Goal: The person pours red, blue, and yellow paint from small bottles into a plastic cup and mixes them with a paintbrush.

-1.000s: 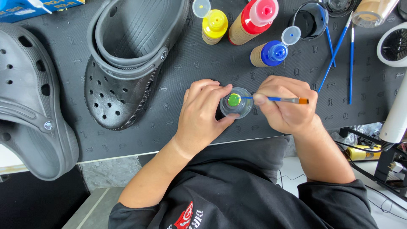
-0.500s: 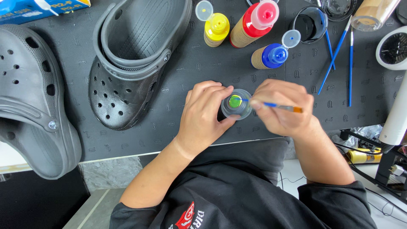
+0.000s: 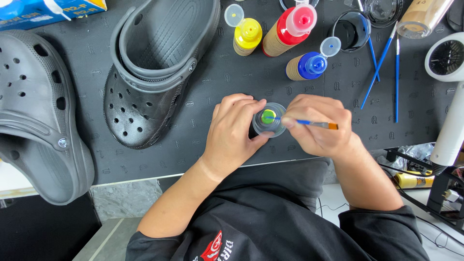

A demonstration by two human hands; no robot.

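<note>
Currently the left hand [image 3: 232, 133] is wrapped around a small round clear-lidded paint pot [image 3: 268, 119] holding green and yellow paint, fingers closed on its side, near the front edge of the dark patterned surface [image 3: 203, 121]. Right hand [image 3: 316, 125] is pinched shut on a thin blue-handled paintbrush [image 3: 309, 123], one end at the pot's paint, orange ferrule pointing right. Behind the pot, toward the back edge: yellow squeeze bottle [image 3: 246, 35], red squeeze bottle [image 3: 289, 28], blue squeeze bottle [image 3: 307, 65], all with caps flipped open. Two blue brushes [image 3: 382, 63] lie at back right. Black perforated clog [image 3: 154, 67] sits left of the hands; grey clog [image 3: 41, 116] overhangs the left front corner.
</note>
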